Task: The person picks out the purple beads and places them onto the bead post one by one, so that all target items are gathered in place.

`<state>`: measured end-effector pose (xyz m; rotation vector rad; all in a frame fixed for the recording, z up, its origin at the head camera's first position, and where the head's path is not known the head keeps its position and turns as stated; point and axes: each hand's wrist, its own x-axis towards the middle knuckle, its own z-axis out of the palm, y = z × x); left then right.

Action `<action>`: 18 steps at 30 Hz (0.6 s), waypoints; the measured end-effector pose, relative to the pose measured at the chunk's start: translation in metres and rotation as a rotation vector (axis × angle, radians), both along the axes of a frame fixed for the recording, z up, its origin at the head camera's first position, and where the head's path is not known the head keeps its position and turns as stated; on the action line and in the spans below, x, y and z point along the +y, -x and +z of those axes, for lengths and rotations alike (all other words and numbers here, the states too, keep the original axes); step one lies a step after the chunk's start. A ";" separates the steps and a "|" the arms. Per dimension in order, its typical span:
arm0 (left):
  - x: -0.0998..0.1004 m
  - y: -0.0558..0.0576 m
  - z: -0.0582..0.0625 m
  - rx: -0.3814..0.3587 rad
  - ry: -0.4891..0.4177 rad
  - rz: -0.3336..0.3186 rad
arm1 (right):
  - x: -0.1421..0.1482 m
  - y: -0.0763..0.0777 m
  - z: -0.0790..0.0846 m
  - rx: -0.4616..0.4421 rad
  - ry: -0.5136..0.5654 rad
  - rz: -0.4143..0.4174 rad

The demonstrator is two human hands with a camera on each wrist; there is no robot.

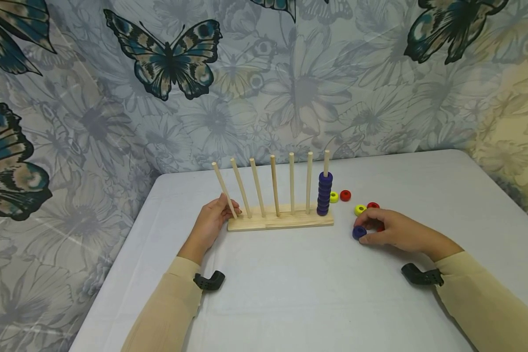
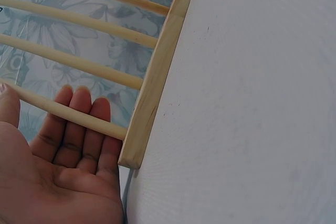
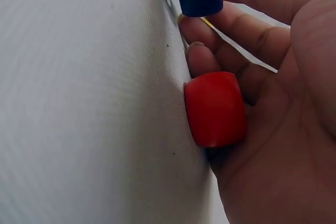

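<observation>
A wooden rack with several upright pegs [image 1: 273,186] stands on the table, its base [image 1: 281,224] flat on the cloth. My left hand [image 1: 213,217] holds its leftmost peg [image 2: 73,114], the thumb at one side and the fingers loosely behind. Dark blue beads [image 1: 324,195] are stacked on the rightmost peg, whose top shows above them. To the right of the rack, my right hand [image 1: 391,227] pinches another blue bead [image 1: 359,232] between thumb and fingers, low by the tabletop. In the right wrist view a red bead [image 3: 216,109] sits beneath the palm.
Loose beads lie right of the rack: a yellow bead [image 1: 334,197] and a red bead [image 1: 345,195] near its end, another yellow bead [image 1: 360,209] and red bead [image 1: 373,205] behind my right hand. A white cloth covers the table [image 1: 290,288]; a butterfly-patterned wall [image 1: 246,107] rises behind.
</observation>
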<state>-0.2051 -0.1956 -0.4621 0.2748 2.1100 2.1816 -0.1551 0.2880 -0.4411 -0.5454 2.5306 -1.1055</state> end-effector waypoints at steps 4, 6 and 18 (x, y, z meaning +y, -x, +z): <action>0.000 0.000 0.000 0.000 0.005 0.001 | 0.000 0.000 0.001 0.005 0.003 -0.002; 0.000 0.000 0.000 0.003 0.007 -0.001 | 0.000 -0.001 0.002 0.006 0.008 -0.004; -0.001 0.000 -0.001 0.007 -0.003 -0.006 | 0.000 -0.001 0.003 0.011 0.041 -0.009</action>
